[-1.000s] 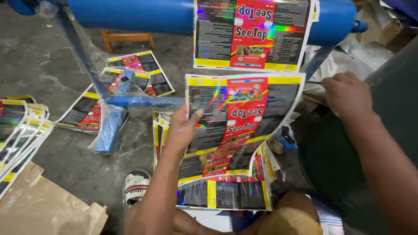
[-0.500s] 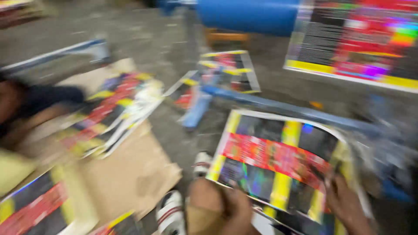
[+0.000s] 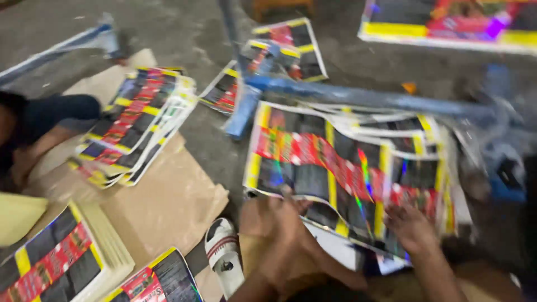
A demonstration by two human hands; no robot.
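Observation:
A glossy printed sheet [image 3: 335, 162], black with yellow bands and a red strip, lies across a loose pile of similar sheets [image 3: 430, 134] on the floor in front of me. My left hand [image 3: 285, 223] grips its near edge at the lower left. My right hand [image 3: 411, 226] holds the same edge further right, fingers on the print. The picture is blurred, so the fingers are hard to make out.
A blue metal bar [image 3: 363, 98] crosses above the pile. At left, another stack of sheets [image 3: 134, 123] rests on brown cardboard [image 3: 168, 207] beside a person in dark clothing [image 3: 39, 123]. More stacks [image 3: 50, 263] sit at the bottom left, and a white sandal [image 3: 224, 257] lies near my knee.
The sheet came down from in front of the blue roll to the floor pile, with both hands now at its near edge. My view dropped and swung left.

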